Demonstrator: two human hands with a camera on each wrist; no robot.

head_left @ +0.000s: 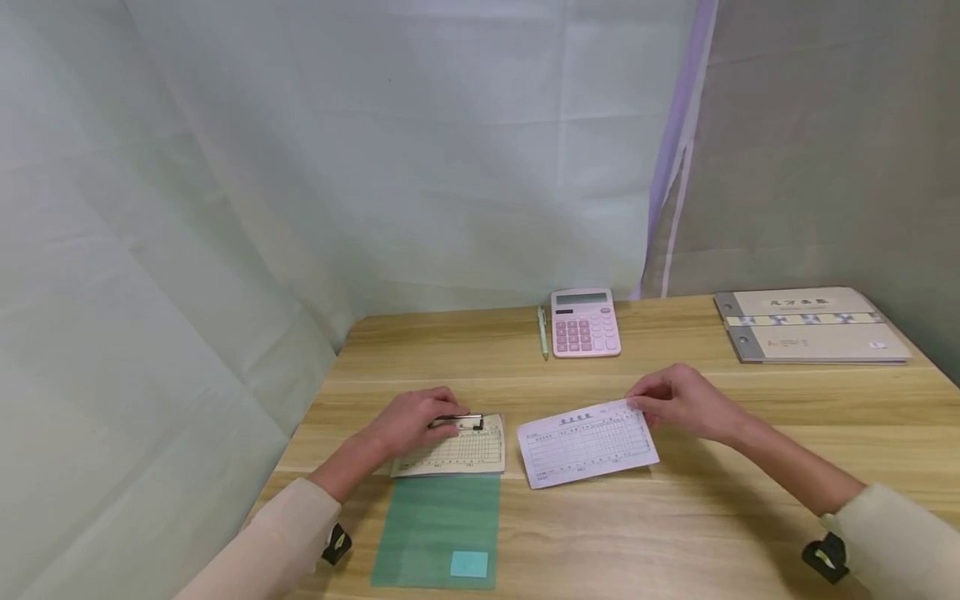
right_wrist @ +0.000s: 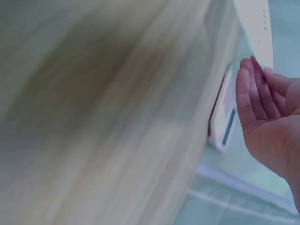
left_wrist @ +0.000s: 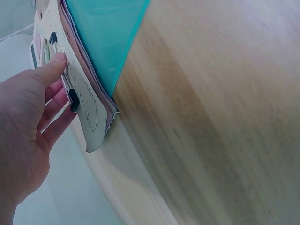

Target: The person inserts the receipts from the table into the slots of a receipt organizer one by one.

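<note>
At the left of the table, a stack of cream printed forms (head_left: 472, 454) lies over the upper part of a translucent green clipboard (head_left: 435, 525). My left hand (head_left: 416, 423) grips the metal clip (head_left: 471, 417) with black ends at the top of the stack; in the left wrist view the thumb (left_wrist: 55, 68) lies across that clip. My right hand (head_left: 686, 406) pinches the upper right corner of a single white printed form (head_left: 588, 444) between thumb and fingers. The sheet slants, to the right of the stack. Only part of it shows in the right wrist view.
A pink calculator (head_left: 586, 323) lies near the table's back edge, with a light green pen (head_left: 543, 332) beside it. A bound document folder (head_left: 813, 325) is at the back right. Pale curtains (head_left: 465, 167) hang behind the wooden table (head_left: 675, 533).
</note>
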